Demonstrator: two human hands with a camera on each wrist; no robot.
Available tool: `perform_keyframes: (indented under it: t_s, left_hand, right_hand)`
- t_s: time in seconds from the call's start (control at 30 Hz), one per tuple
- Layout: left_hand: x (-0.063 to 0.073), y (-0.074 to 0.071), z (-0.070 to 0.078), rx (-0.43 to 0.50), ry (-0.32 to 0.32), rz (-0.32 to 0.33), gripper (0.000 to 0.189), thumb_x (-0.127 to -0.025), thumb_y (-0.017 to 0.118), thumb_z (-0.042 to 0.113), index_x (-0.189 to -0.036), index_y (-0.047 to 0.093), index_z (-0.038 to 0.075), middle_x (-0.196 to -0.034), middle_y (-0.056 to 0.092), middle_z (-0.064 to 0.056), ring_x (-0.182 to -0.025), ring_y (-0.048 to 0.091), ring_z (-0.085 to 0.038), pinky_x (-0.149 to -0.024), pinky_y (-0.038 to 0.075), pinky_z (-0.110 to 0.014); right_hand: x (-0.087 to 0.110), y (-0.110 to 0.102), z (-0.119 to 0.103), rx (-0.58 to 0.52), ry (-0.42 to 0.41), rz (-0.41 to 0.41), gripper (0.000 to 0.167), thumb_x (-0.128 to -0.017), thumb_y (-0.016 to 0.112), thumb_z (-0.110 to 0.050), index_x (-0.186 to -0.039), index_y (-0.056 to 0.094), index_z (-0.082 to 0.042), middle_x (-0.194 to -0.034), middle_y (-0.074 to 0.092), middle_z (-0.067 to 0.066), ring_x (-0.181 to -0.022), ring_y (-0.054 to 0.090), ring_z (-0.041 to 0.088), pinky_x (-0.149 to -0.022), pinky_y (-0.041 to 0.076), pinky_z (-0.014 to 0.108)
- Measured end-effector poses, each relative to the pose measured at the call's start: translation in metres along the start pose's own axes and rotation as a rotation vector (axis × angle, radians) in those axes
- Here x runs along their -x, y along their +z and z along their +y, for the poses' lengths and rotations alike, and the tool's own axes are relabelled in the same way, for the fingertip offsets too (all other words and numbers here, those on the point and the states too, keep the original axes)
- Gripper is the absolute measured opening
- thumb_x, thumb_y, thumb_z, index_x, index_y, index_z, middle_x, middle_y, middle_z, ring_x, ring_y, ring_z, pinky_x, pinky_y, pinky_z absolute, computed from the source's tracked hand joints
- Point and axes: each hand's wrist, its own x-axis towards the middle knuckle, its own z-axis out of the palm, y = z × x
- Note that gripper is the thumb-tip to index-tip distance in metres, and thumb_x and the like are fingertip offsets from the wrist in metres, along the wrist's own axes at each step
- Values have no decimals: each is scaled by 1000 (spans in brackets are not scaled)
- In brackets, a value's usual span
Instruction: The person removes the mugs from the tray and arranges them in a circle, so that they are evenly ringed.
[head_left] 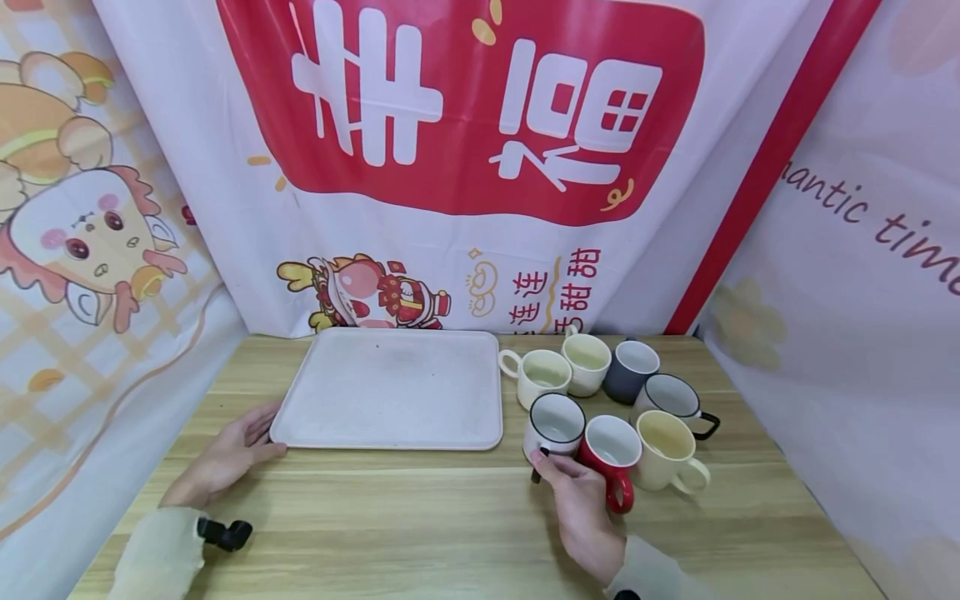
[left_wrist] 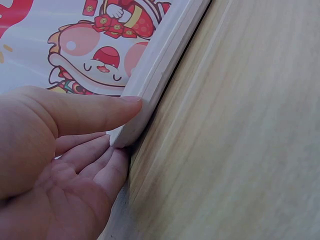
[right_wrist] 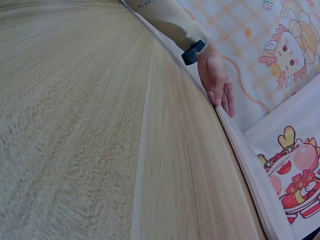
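A flat white tray (head_left: 390,392) lies at the back of the table. My left hand (head_left: 231,457) holds its near left corner; in the left wrist view the thumb (left_wrist: 100,112) lies along the tray's front edge and the other fingers (left_wrist: 95,157) reach round and beneath the corner. At the front of a cluster of mugs stands a white mug (head_left: 555,419) with a black rim and black handle. My right hand (head_left: 583,508) pinches that handle between thumb and fingers, close beside a red mug (head_left: 611,446) that is white inside.
Behind and to the right stand cream mugs (head_left: 543,375), a dark grey-blue mug (head_left: 630,371), another black-rimmed white mug (head_left: 670,396) and a yellow mug (head_left: 663,450), packed close together. Printed cloths (head_left: 480,233) hang behind and beside the wooden table (head_left: 390,525).
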Motion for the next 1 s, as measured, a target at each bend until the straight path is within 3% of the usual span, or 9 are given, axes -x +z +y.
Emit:
perform_keyframes:
  t_s: [0.67,1.0]
  left_hand:
    - [-1,1,1,20,11,-1,93,-99,74,14,-165,13,-9,-170,17,-37,-157,20,-56,-102,41,5]
    - [-3,0,0,13,-7,-10,94,-99,74,14,-166,11,-8,-171,16,-36,-157,20,-54,-102,41,5]
  right_hand:
    - [-4,4,2,5,7,2,35,-95,81,-27,-120,79,-3,-99,80,-5,-100,57,15,-96,46,35]
    - [-6,5,4,-32,-6,16,36,-96,80,-27,-120,78,0,-96,80,-6,-98,56,15,-95,44,36]
